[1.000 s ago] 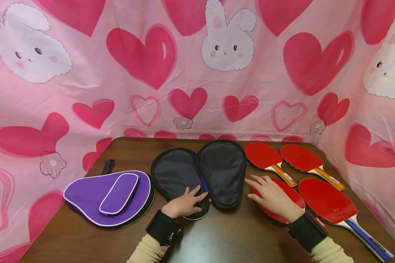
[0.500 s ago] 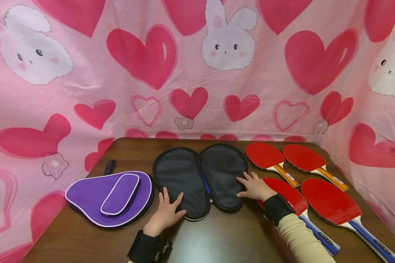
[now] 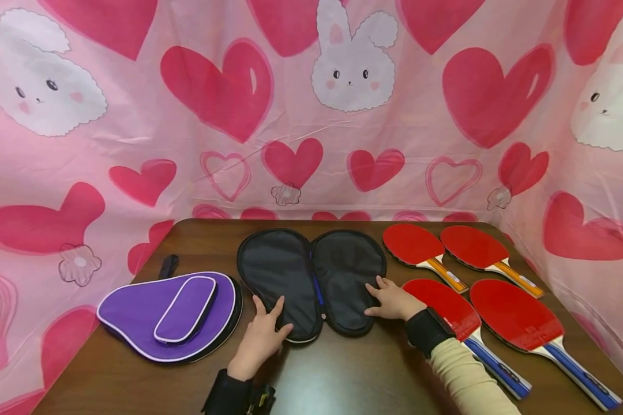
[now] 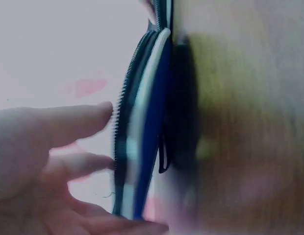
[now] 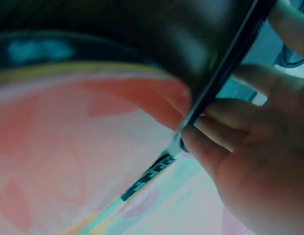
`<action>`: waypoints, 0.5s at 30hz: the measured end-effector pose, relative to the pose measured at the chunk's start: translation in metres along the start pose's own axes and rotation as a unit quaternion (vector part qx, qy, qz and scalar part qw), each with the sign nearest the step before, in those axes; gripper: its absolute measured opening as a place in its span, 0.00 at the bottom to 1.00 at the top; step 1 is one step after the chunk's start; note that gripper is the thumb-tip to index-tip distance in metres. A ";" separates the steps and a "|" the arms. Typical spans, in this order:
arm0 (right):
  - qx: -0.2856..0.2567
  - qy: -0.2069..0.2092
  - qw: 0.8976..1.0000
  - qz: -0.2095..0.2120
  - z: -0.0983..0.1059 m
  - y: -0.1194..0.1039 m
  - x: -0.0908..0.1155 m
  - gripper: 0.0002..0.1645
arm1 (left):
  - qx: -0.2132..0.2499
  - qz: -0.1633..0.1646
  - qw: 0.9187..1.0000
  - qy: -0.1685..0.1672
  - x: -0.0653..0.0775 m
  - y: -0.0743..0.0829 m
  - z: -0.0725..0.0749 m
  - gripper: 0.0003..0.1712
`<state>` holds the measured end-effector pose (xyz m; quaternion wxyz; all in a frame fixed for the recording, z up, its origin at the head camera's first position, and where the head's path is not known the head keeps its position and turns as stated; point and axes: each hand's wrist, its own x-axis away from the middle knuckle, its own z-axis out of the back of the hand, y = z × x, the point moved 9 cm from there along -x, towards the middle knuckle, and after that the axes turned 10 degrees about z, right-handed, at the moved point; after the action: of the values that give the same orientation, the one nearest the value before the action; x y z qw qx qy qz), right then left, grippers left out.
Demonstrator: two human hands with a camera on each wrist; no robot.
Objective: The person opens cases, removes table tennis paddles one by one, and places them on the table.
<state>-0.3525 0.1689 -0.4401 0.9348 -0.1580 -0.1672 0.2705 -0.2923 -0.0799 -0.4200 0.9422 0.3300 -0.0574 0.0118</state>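
Note:
A black table tennis bat case (image 3: 280, 276) lies unzipped and spread flat on the table, its two halves side by side with a blue strip between them. My left hand (image 3: 259, 333) has spread, nearly straight fingers at the near left edge of the left half. In the left wrist view, the fingertips meet the zipper edge (image 4: 123, 105), with blue showing underneath. On the other side, my right hand (image 3: 391, 300) rests its fingertips on the right half (image 3: 348, 271). The right wrist view shows those relaxed fingers (image 5: 230, 115) along the case's zipped rim.
To the left lies a purple bat case (image 3: 130, 302) with white piping and a small front pocket; a black strap (image 3: 168, 267) sticks out behind it. Several red table tennis bats lie at right, two with orange handles (image 3: 446, 274) and two with blue handles (image 3: 581, 374).
My left hand has gone from the middle of the black case to its near left edge. My right hand has moved left, off the near red bat and onto the case's right half.

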 end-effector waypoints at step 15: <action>0.000 -0.056 0.998 0.011 -0.012 -0.023 -0.007 0.44 | 0.055 -0.192 0.980 -0.011 0.005 0.063 -0.013 0.39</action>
<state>-0.3430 0.1446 -0.4435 0.9211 -0.1438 -0.2179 0.2890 -0.2901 -0.0230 -0.3906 0.9065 0.3867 -0.0025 -0.1696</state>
